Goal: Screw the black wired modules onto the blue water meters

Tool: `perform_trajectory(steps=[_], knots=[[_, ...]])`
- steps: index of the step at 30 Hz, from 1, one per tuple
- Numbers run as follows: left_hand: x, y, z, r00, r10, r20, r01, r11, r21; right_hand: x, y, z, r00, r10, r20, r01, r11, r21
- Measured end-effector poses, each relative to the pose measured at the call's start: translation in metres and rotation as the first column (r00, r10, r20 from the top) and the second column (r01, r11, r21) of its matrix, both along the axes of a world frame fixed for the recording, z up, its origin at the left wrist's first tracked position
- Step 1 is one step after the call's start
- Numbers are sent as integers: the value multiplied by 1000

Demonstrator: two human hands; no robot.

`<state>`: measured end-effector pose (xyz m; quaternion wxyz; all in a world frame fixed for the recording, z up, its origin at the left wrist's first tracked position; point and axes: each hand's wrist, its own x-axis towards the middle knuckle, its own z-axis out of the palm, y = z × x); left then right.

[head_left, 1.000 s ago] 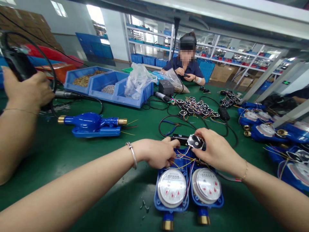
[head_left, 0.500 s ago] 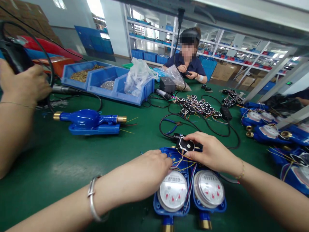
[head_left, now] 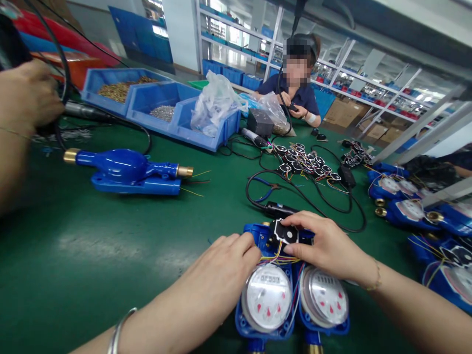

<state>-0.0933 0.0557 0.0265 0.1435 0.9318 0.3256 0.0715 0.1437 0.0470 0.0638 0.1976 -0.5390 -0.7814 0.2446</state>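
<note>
Two blue water meters lie side by side before me: the left water meter [head_left: 266, 297] and the right water meter [head_left: 326, 297], each with a round white dial. My right hand [head_left: 324, 246] grips a black module with a white rim [head_left: 286, 232] between thumb and fingers, above the open upper housing of the left meter. Thin coloured wires [head_left: 275, 259] run from the module into that housing. My left hand [head_left: 228, 263] is closed at the housing's left edge, its fingers curled on the wires; the fingertips are hidden.
Another blue meter [head_left: 125, 172] lies left. Blue bins [head_left: 210, 142] hold small metal parts and a plastic bag. Black modules [head_left: 306, 162], pliers [head_left: 267, 191] and a cabled black tool [head_left: 280, 210] lie beyond. Several meters [head_left: 409, 209] sit right. A co-worker's hand [head_left: 29, 98] holds a black tool; another person [head_left: 295, 93] sits opposite.
The wires are now gathered closer to my left fingers, above the left dial. The module stays in my right hand, turned slightly. The co-worker's hand at left sits further toward the edge of view.
</note>
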Motion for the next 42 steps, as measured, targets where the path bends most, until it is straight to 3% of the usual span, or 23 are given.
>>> perform_trajectory(steps=[5, 9, 13, 20, 24, 27, 30, 37, 42], knots=[[-1, 7, 4, 1000, 22, -2, -22, 997, -71, -1, 0, -1, 1000, -19, -3, 19, 1000, 0], [4, 19, 16, 998, -43, -51, 32, 979, -199, -1, 0, -2, 1000, -20, -1, 20, 1000, -7], [13, 33, 25, 992, -97, -78, 77, 972, -221, -2, 0, -1, 1000, -24, -4, 24, 1000, -12], [20, 36, 29, 987, -117, -112, 94, 977, -194, -1, -1, 1, 999, -48, -9, 48, 999, -15], [18, 12, 28, 990, 23, -140, -28, 999, -34, -1, -2, 0, 999, -32, -9, 32, 999, 4], [14, -15, 21, 988, 125, -91, -109, 981, 161, -3, -2, -2, 1000, 5, -3, -5, 1000, 22], [9, -34, 9, 990, 135, 50, -144, 953, 268, -6, -2, -4, 999, 44, 2, -44, 998, 36], [4, -45, -26, 937, 134, 322, -184, 975, 128, -10, -3, 0, 989, 147, -2, -146, 987, 65], [6, -46, -42, 819, 53, 571, -161, 977, 141, -11, 2, -4, 983, 179, 44, -179, 984, -15]])
